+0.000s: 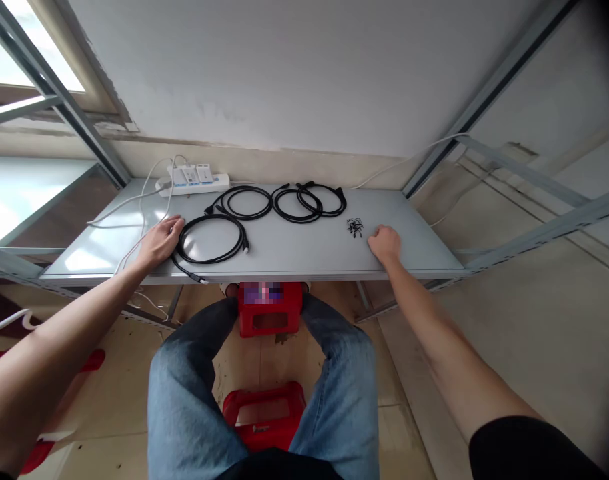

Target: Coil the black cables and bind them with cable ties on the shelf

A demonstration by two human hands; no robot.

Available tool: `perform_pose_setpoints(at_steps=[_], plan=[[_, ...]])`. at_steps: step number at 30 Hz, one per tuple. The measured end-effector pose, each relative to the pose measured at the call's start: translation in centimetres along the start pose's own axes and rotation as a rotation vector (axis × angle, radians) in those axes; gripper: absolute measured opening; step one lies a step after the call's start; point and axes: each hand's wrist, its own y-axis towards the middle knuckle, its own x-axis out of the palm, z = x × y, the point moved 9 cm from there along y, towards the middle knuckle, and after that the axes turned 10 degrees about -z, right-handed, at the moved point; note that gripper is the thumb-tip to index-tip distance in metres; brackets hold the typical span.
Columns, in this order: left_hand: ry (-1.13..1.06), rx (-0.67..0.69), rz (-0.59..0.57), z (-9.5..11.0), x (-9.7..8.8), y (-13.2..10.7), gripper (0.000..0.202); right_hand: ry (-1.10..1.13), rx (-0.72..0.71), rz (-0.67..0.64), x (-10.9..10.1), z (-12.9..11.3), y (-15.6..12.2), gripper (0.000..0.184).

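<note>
My left hand (163,240) lies on the grey metal shelf table (294,257), fingers stretched out, right beside a coiled black cable (245,244) with plug ends. Whether its fingertips touch that cable I cannot tell. Behind it lie more coiled black cables: one coil (247,217) in the middle, and two overlapping coils, a left one (297,221) and a right one (341,200). On the right, my right hand (385,244) rests as a closed fist on the tabletop, with nothing showing in it. Just left of the fist is a small pile of short black ties (355,227).
A white power strip (219,182) with chargers plugged in stands at the back left, and white cords trail from it over the left side. Metal uprights (454,133) frame both ends. Below, a red stool (269,323) stands between my legs.
</note>
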Motion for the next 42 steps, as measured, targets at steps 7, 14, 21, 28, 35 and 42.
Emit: perform_pose_setpoints(at_steps=[7,14,21,28,35,42], plan=[[0.033,0.046,-0.004,0.2,0.2,0.1,0.072,-0.025,-0.017,0.018,0.0,0.1,-0.1,0.037],[0.039,0.033,-0.021,0.5,0.2,-0.3,0.075,-0.021,-0.033,0.034,-0.2,-0.1,-0.6,0.036],[0.024,0.02,-0.028,0.2,0.2,-0.1,0.075,-0.037,-0.032,0.017,-0.4,-0.3,-0.5,0.039],[0.03,0.043,-0.016,0.2,0.3,0.1,0.074,-0.009,-0.029,0.027,-0.4,-0.2,-0.6,0.039],[0.011,0.045,-0.004,0.2,0.1,0.0,0.073,0.001,-0.005,0.035,0.0,0.1,0.1,0.041],[0.017,0.027,-0.003,0.2,0.0,0.0,0.072,0.015,-0.01,0.036,0.3,0.4,0.4,0.039]])
